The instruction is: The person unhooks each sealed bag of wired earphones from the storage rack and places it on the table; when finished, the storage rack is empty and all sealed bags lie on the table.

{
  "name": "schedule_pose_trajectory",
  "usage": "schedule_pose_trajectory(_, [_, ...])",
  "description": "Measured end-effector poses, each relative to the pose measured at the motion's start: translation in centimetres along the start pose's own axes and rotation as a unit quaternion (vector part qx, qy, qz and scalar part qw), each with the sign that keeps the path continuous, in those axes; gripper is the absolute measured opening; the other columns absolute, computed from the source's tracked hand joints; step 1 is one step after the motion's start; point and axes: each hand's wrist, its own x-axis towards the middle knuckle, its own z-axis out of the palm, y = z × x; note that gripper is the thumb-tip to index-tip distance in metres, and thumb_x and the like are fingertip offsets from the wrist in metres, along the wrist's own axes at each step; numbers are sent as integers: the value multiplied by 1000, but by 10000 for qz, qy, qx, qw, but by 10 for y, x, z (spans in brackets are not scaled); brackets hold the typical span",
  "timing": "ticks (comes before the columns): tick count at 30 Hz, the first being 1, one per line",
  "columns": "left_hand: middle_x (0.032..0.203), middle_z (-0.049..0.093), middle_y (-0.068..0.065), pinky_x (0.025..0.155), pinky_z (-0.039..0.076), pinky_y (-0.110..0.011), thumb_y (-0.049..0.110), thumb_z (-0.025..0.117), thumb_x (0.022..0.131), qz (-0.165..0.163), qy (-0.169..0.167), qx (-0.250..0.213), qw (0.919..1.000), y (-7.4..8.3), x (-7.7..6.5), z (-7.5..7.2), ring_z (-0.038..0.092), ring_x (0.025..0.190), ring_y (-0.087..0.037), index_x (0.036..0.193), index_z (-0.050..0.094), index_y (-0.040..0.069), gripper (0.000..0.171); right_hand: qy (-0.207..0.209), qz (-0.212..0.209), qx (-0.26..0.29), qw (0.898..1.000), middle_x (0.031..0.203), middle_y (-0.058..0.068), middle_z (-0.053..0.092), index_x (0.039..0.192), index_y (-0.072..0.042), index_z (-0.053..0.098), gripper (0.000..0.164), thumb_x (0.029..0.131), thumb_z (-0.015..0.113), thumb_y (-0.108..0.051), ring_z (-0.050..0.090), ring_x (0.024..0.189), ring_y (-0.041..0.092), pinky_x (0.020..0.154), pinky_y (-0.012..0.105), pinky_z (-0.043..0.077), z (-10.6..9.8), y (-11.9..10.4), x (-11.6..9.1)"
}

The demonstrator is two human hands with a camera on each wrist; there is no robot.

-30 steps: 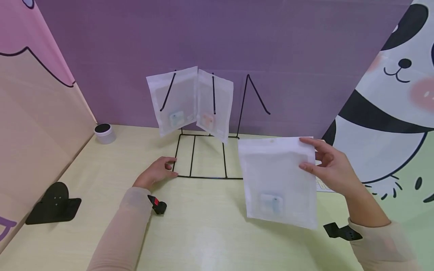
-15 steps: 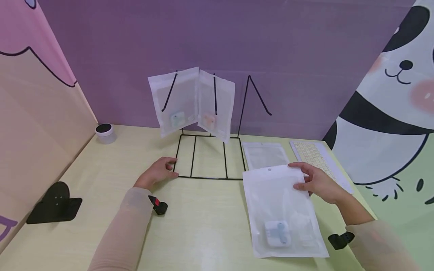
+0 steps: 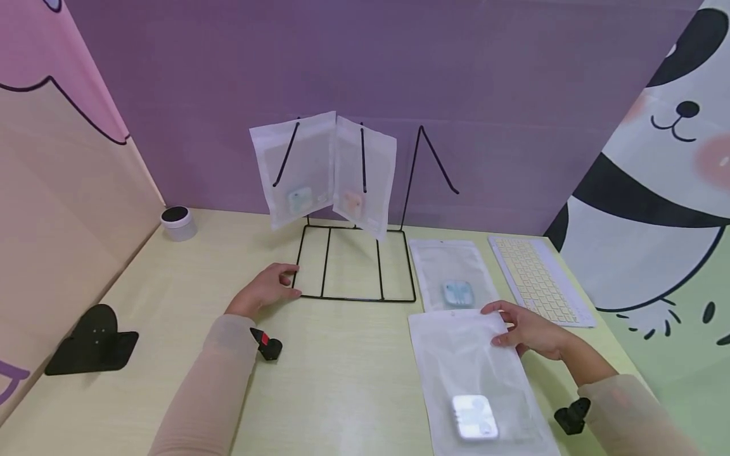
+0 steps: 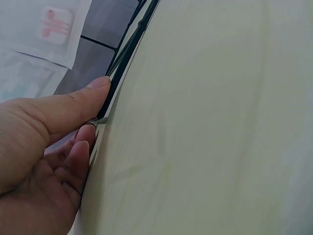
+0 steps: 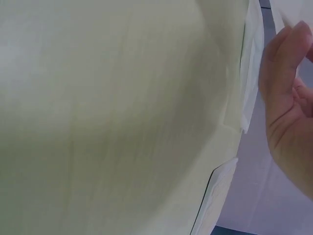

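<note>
My right hand (image 3: 527,332) pinches the upper right corner of a white translucent pouch (image 3: 439,361) with a small white case-like item (image 3: 475,417) inside. The pouch slants toward the front of the table, its lower end cut off by the view's edge. At the front left corner of a black wire display rack (image 3: 358,299), my left hand (image 3: 263,291) grips the base frame; the left wrist view has the thumb (image 4: 100,84) over the bar. Two similar pouches, a left one (image 3: 296,155) and a right one (image 3: 379,164), hang on its hooks. The right hook (image 3: 439,159) is bare.
Behind the held pouch lies another pouch (image 3: 450,263) with a pale blue item, partly overlapped. A white keyboard (image 3: 536,278) sits along the table's right side. At the left stand a round white tub (image 3: 179,228) with a black top and a black heart-shaped stand (image 3: 94,342).
My right hand has lowered the pouch and drawn it toward the front, uncovering the lying pouch and the keyboard. My left hand has stayed at the rack's corner.
</note>
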Motion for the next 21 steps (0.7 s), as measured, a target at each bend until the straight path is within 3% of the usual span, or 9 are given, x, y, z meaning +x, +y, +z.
schedule_pose_trajectory(9, [121,48,-14,97,35,-46,11,74,88,-129,-8,-60,9999,3,-2,-1,45,113,-30,146,45,10,65,304,616,-532,9962,104,19,47,135,-1,36,62,85,73,-2,58,78,30,59,44,53,10,-3,3])
schedule_pose_trajectory(13, [121,47,-14,96,36,-46,12,74,88,-118,-31,-85,9999,2,-2,-2,45,112,-31,146,45,9,65,550,766,-869,9917,102,19,45,132,-4,39,60,84,74,-2,56,78,29,58,43,51,14,-5,3])
schedule_pose_trajectory(21, [122,48,-15,96,37,-46,12,74,88,-77,-62,-58,9999,2,-3,-2,46,114,-31,146,45,9,64,754,918,-1000,9879,102,20,41,131,-3,39,58,84,74,0,54,79,29,61,46,53,15,-7,0])
